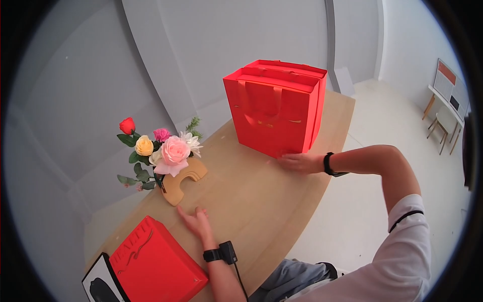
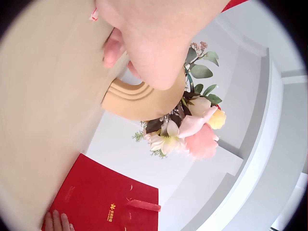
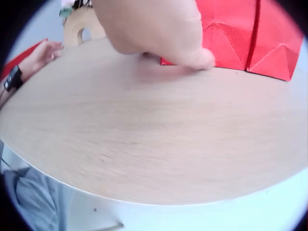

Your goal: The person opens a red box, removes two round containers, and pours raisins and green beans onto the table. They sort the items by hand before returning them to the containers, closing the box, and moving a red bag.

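Note:
Two red paper gift bags stand upright at the far right of the table, the front bag point(image 1: 271, 121) nearer me and the other bag point(image 1: 319, 105) behind it. My right hand point(image 1: 302, 163) rests at the bottom of the front bag, fingers extended against its lower face. In the right wrist view the thumb point(image 3: 204, 60) is beside the bag's bottom edge. My left hand point(image 1: 200, 222) is held out over the table with nothing in it. Just ahead of it stands a tan arch-shaped vase point(image 1: 173, 190) with artificial flowers point(image 1: 175, 151).
A red box point(image 1: 156, 261) with raised lettering lies at the near left, against a white box with a black picture point(image 1: 103, 282). The wooden table point(image 1: 251, 211) has a curved near edge. A cable point(image 1: 239, 277) runs from the left wrist device. A white desk point(image 1: 448, 103) stands far off.

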The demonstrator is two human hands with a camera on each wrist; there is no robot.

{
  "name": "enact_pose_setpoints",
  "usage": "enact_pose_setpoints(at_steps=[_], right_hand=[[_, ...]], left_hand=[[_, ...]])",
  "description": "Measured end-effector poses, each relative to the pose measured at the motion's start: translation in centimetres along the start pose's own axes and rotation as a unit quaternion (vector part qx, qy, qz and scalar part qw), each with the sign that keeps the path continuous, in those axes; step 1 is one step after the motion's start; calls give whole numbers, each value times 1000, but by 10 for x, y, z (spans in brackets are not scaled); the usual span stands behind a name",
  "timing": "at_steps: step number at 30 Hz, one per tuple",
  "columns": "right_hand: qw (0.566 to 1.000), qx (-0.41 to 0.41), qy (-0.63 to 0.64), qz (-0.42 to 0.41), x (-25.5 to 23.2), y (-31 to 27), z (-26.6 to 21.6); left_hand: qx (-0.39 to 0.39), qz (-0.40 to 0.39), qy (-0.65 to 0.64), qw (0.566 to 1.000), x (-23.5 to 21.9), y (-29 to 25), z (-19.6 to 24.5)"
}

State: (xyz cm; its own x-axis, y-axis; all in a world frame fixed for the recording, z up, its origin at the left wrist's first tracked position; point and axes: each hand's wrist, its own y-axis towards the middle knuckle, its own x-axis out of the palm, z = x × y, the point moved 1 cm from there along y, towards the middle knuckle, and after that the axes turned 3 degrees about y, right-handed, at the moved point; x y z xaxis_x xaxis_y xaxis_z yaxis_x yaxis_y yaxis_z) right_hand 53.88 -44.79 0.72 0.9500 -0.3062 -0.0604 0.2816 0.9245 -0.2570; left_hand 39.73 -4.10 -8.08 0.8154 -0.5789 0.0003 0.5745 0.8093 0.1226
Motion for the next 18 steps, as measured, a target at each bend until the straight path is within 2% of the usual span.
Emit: enact_pose_setpoints(at_steps=[1,2,3,4,5,6,7,8,9,10,11,13,14,16,17,18], right_hand=[[1000,0,1,1,2,-9,-3],[982,7,174,77,4,-21,-3],[928,13,342,149,8,-35,-6],[834,132,523,118,11,-50,-13],[737,210,621,-167,-1,-53,20],[670,389,631,-39,15,-71,-2],[567,547,609,90,40,-93,-31],[568,543,612,91,60,-100,-42],[472,621,622,75,83,-107,-48],[371,688,621,59,104,-110,-52],[374,684,624,58,122,-107,-55],[201,678,705,49,152,-98,-69],[201,676,707,50,159,-93,-74],[167,535,819,124,168,-79,-79],[229,532,811,82,166,-75,-77],[229,530,812,83,164,-76,-76]], left_hand=[[0,1,1,1000,1,2,-7],[31,-9,50,998,6,4,-19],[61,-18,100,993,11,-1,-11],[56,-52,93,993,20,-11,-7],[48,-87,87,991,36,-35,8],[67,-141,62,986,54,-49,-4],[86,-193,37,977,75,-64,-16],[117,-242,34,963,96,-89,-13],[147,-290,31,945,119,-114,-8],[186,-294,64,936,142,-138,-4],[223,-296,96,924,164,-157,2],[252,-331,86,905,200,-171,29],[252,-328,88,906,219,-177,30],[237,-304,104,917,253,-181,26],[238,-301,105,917,263,-178,30],[233,-327,103,910,271,-176,32]])
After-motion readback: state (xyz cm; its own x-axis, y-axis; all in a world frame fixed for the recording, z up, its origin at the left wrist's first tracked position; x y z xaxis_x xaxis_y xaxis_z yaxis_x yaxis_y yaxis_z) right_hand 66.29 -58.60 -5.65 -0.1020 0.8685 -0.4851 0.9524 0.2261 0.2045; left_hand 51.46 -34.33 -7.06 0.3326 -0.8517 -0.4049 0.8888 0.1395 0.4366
